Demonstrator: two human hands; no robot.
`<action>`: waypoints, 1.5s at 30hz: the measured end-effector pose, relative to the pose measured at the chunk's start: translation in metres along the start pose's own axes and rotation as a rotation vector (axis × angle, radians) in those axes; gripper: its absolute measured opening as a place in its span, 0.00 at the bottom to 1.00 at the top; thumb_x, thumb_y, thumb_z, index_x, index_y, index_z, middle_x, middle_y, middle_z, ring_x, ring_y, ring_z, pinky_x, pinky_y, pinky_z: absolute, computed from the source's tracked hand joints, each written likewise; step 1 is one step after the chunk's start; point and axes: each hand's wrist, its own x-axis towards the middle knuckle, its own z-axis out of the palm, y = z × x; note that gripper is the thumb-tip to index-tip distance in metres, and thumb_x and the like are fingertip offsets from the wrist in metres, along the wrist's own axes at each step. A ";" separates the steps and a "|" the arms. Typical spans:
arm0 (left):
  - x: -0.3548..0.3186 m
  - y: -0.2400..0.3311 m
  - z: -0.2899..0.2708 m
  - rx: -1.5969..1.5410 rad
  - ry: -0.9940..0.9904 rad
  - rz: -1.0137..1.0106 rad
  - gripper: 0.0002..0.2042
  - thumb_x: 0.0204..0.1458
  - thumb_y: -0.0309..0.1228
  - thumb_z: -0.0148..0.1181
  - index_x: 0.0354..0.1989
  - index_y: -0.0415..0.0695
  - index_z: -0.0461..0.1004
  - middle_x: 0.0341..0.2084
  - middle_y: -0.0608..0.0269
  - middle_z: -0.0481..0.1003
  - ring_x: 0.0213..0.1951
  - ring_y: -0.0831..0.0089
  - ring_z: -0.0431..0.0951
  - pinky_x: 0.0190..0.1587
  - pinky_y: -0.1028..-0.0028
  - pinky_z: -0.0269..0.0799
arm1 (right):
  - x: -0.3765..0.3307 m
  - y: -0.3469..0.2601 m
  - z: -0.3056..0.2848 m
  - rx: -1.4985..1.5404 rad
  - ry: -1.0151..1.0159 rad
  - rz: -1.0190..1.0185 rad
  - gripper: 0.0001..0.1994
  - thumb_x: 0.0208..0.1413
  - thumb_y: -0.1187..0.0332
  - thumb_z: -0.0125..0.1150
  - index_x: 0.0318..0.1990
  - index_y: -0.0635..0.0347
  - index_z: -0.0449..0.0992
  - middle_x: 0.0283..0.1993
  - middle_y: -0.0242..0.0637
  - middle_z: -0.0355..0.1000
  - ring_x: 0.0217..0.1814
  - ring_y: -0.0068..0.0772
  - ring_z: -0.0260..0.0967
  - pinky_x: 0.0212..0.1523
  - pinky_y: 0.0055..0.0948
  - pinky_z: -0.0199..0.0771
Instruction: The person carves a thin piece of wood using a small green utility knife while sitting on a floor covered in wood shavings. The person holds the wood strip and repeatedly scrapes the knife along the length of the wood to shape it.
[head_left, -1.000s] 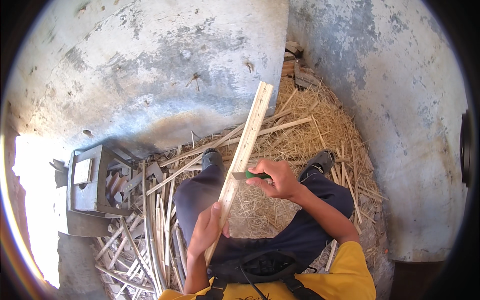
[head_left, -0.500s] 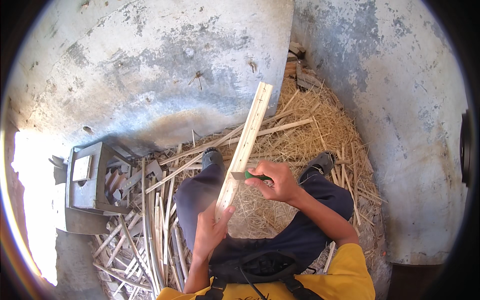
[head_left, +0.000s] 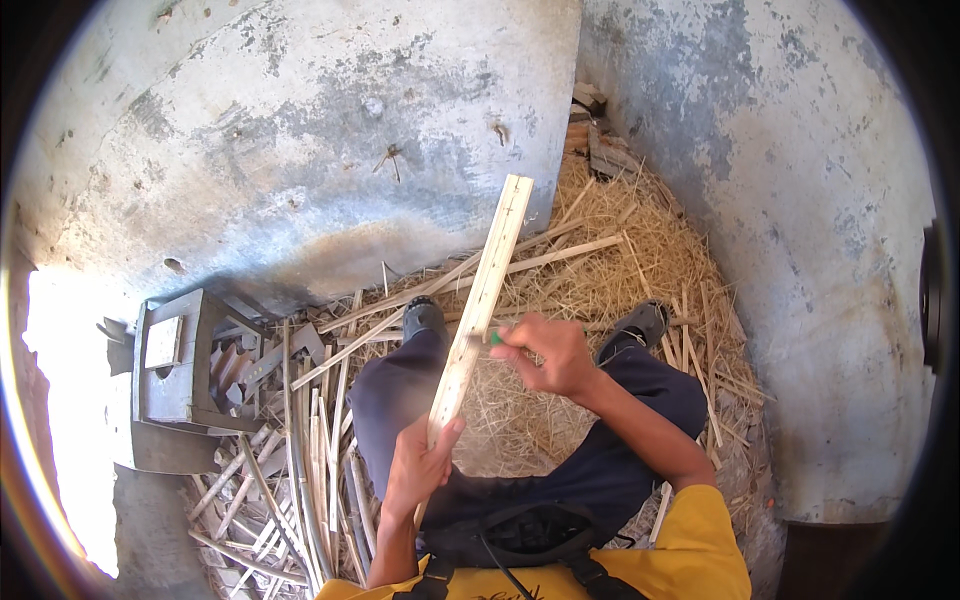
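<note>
My left hand (head_left: 418,468) grips the lower end of a long, pale wooden strip (head_left: 492,272). It slants up and away, with a row of small dark marks along its face. My right hand (head_left: 552,355) is closed round a green-handled blade (head_left: 495,338). The blade's short grey metal part meets the strip's right side near the middle, and my fingers cover most of the handle. The blade is slightly blurred, so its exact kind is unclear.
Many thin wooden sticks (head_left: 325,450) lie at the left. Straw (head_left: 640,235) covers the floor ahead and right. A grey wooden box (head_left: 170,375) with an open side stands far left. Worn plastered walls (head_left: 300,130) rise ahead and at the right. My shoes rest on either side.
My right hand has turned, so the blade and handle show less. The strip's far end has swung slightly left and down, while my left hand keeps its grip.
</note>
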 end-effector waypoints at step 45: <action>0.005 -0.020 0.008 0.004 -0.019 0.245 0.25 0.78 0.46 0.41 0.29 0.42 0.65 0.18 0.69 0.60 0.23 0.78 0.57 0.26 0.71 0.56 | 0.002 -0.027 -0.005 0.212 -0.167 0.194 0.11 0.53 0.70 0.81 0.37 0.62 0.82 0.33 0.40 0.82 0.29 0.34 0.81 0.27 0.28 0.74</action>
